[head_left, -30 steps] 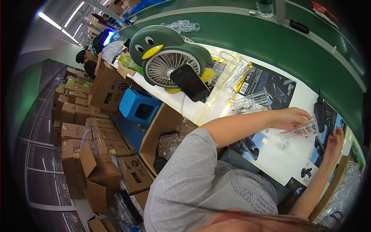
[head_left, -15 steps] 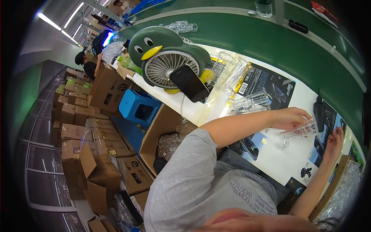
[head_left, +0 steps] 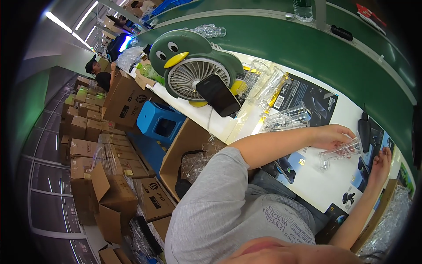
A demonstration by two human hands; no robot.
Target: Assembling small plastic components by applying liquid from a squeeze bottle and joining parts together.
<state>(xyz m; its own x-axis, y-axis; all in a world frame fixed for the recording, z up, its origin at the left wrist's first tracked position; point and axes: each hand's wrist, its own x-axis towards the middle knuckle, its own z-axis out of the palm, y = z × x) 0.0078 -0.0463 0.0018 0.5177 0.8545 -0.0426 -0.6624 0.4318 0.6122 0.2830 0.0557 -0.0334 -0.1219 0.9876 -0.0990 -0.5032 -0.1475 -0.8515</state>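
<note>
My left hand (head_left: 335,136) is closed on a clear moulded plastic piece (head_left: 341,152), ribbed and flared at one end, held above a white printed sheet (head_left: 310,187). Its fingers grip the piece's upper side. Just right of it, my right hand (head_left: 381,162) has its fingers up and apart, with nothing seen in them. Between the hands and the back edge lies a black device (head_left: 363,127) with a thin stem. More clear plastic pieces (head_left: 285,119) lie left of my left hand, beside a dark printed box panel (head_left: 303,99).
A green penguin-shaped fan (head_left: 193,61) stands to the left, a black phone (head_left: 218,95) leaning against it. Below them are an open carton (head_left: 176,154) and a blue stool (head_left: 160,123). Stacked cartons (head_left: 88,127) fill the floor at far left. A plastic-filled box (head_left: 389,220) sits at right.
The whole view has shifted slightly. My left hand still holds the clear plastic piece, and both hands stay in nearly the same places.
</note>
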